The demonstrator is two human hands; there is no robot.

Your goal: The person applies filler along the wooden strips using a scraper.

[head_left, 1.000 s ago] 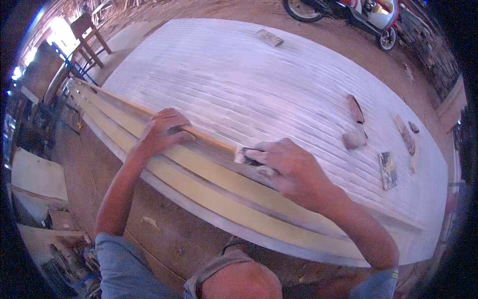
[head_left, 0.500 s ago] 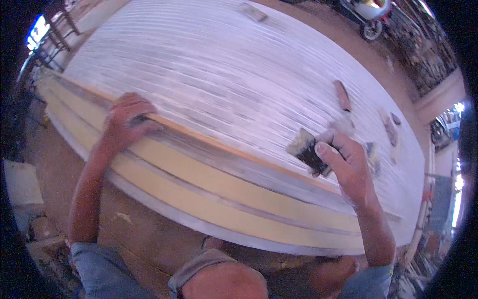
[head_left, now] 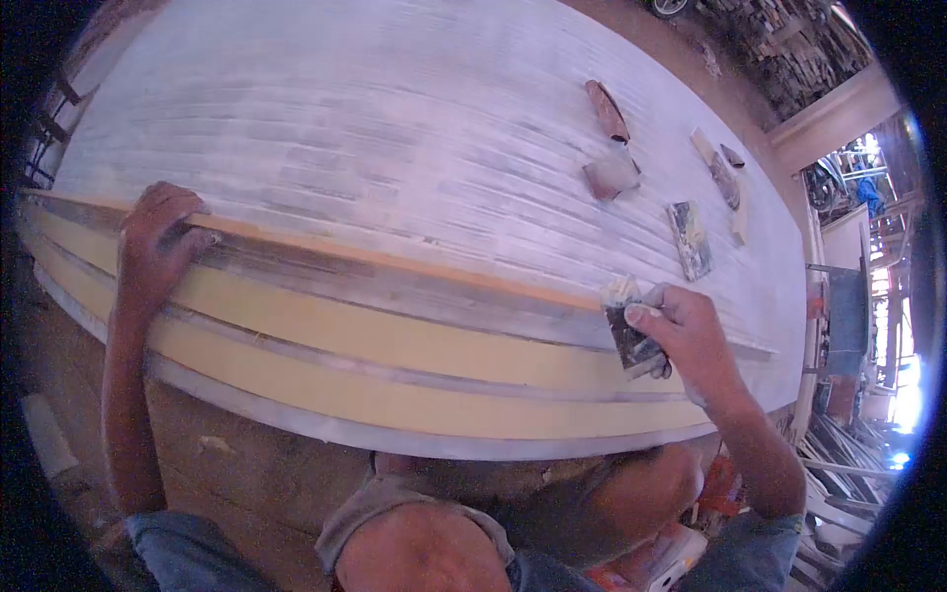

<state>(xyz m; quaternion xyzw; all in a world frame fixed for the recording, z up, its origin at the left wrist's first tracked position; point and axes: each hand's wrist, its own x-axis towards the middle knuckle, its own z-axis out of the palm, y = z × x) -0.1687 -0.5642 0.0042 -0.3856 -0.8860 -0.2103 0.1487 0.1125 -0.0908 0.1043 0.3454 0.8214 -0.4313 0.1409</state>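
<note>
A long wooden board (head_left: 424, 340) with cream panels and grey bands stands on its edge along the near side of a white, streaked table (head_left: 395, 128). My left hand (head_left: 163, 237) is wrapped over the board's top edge near its left end. At the right, my right hand (head_left: 691, 335) pinches a small flat putty spreader (head_left: 623, 331), dark with pale yellow putty smeared on it. The spreader is held by the board's top edge; whether it touches is unclear. A similar dark plate with yellow putty (head_left: 689, 240) lies on the table beyond my right hand.
Farther back lie a curled brown sheet (head_left: 607, 111), a folded greyish piece (head_left: 612, 175) and a narrow wooden strip (head_left: 738, 212) with a brown piece on it. Scrap wood (head_left: 804, 44) is piled behind the table. Loose slats (head_left: 853, 483) lie at the right.
The view has shifted rightward, so the table and board sit farther left. My right hand has moved with the spreader toward the board's right part. My left hand keeps its grip.
</note>
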